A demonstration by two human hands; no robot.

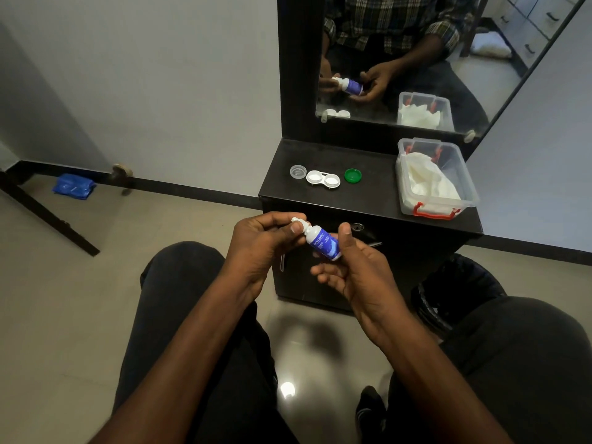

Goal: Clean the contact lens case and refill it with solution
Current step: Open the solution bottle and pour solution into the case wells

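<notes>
Two hands hold solution bottle in air, short of worktop front edge. Left hand pinches white cap end; right hand grips bottle body. Lens case lies open mid-worktop, between clear lid and green lid, apart from both. Tissue box fills right end, overhanging front edge. Bottle nozzle hidden by fingers; label unreadable.

Both forearms extended forward; left hand fingers curled pinching, right hand thumb up, fingers loosely curled gripping.
</notes>
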